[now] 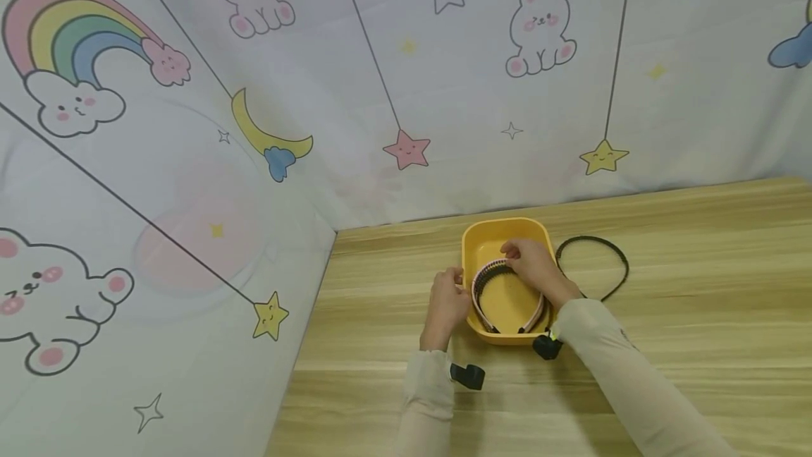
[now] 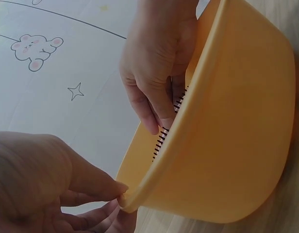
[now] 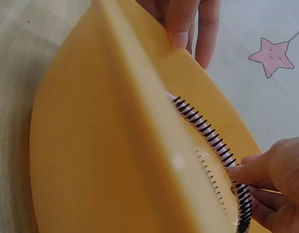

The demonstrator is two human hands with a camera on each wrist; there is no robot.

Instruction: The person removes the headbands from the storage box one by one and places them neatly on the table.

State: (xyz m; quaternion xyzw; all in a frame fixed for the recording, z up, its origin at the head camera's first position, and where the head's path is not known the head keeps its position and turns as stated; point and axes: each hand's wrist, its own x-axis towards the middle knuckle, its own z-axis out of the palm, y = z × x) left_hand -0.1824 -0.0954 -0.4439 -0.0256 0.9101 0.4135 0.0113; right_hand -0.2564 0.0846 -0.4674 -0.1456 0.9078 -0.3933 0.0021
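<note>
A yellow plastic basin stands on the table, and a pink headband with dark teeth lies inside it. In the head view a black toothed band shows along the inner side of the pink one; whether it is separate I cannot tell. My left hand pinches the basin's rim between thumb and fingers on the left side. Inside the basin, my right hand pinches the toothed headband at its curved top, as the right wrist view shows for this hand.
A thin black hoop-like headband lies on the wooden table just right of the basin, partly behind the right wrist. Behind the table hangs a white cloth printed with rabbits and stars; another covers the left side.
</note>
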